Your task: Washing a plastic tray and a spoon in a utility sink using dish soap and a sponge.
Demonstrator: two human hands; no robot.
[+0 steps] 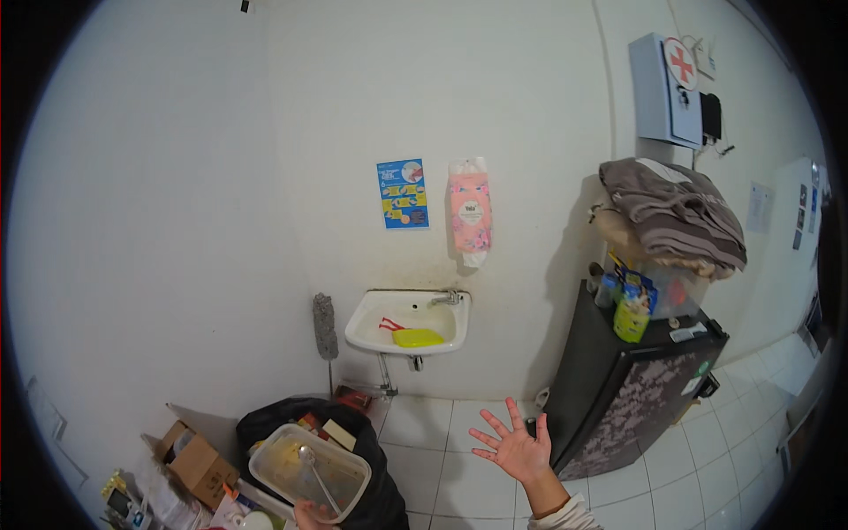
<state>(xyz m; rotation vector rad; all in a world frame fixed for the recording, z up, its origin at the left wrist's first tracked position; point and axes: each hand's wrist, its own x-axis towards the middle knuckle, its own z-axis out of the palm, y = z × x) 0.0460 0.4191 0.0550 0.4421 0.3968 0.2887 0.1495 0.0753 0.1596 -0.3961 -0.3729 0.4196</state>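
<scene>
My left hand [314, 515] grips the near edge of a clear plastic food container [273, 457] at the bottom of the view. Yellowish and orange residue coats the container, and a metal spoon [322, 483] lies inside it. The container is over a black bin bag [391, 487] holding several boxes and wrappers. My right hand [513, 445] is raised with its fingers spread and nothing in it, left of a dark refrigerator. Against the wall ahead, a white washbasin [371, 336] holds a lime-green plastic lid or container [417, 338] and a red-handled item [392, 324].
A dark refrigerator [596, 391] stands at right, bearing a pouch [635, 311] and folded cloth [682, 212]. A grey duster [325, 328] leans beside the basin. An opened cardboard box [199, 467] sits at lower left. A tissue pack [471, 215] hangs above the basin.
</scene>
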